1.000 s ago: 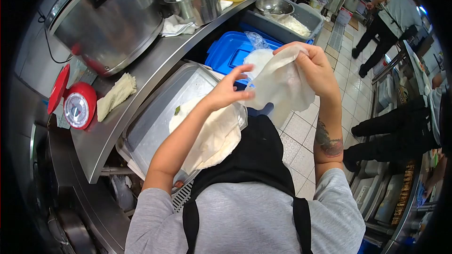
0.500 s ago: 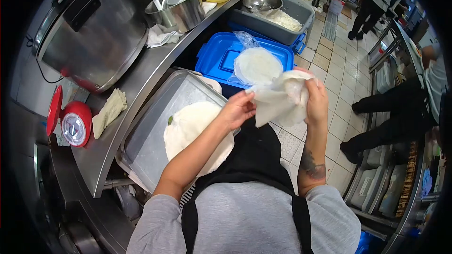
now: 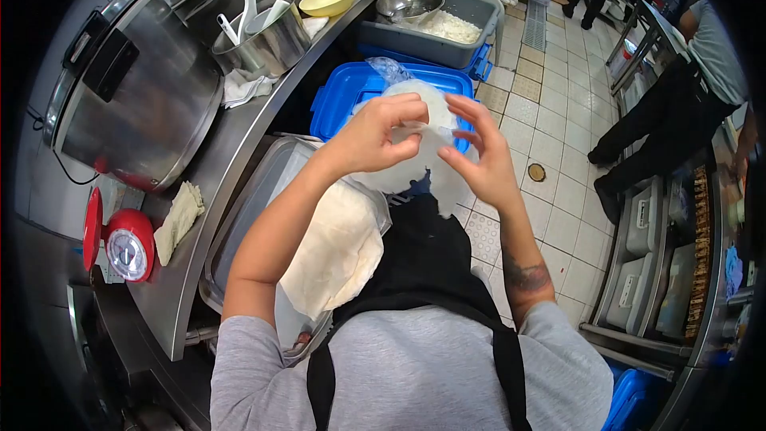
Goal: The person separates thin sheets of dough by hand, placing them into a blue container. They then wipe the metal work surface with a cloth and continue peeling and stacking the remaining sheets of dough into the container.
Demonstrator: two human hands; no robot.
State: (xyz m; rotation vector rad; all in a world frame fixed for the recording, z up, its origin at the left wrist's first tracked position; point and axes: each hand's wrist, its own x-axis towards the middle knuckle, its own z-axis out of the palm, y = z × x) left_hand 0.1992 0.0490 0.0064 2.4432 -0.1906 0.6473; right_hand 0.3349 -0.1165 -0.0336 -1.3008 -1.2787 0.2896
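Observation:
My left hand [image 3: 387, 134] is curled closed, thumb pointing right, pinching the upper edge of a thin, translucent white sheet [image 3: 399, 179]. The sheet hangs in front of my apron, with a ragged tear through its lower middle. At its right side is my right hand [image 3: 483, 161], fingers curved and spread apart. Beyond both hands, a stack of round white sheets [image 3: 435, 100] lies in clear plastic on a blue lid [image 3: 341, 94], partly hidden by the hands. Below my left forearm, a floppy off-white sheet [image 3: 339, 243] lies bunched over a metal tray [image 3: 239, 227].
The steel counter [image 3: 239, 140] on the left holds a large steel cooker [image 3: 144, 104], a red scale [image 3: 130, 246], a folded cloth [image 3: 180, 219] and a utensil pot [image 3: 275, 44]. A grey tub [image 3: 383, 38] stands ahead. A person [image 3: 674, 100] stands at right beside shelving.
The white sheet has opened out from a bunch and shows a tear. My left hand has risen; my right hand has shifted left and spread its fingers. The view has shifted a little.

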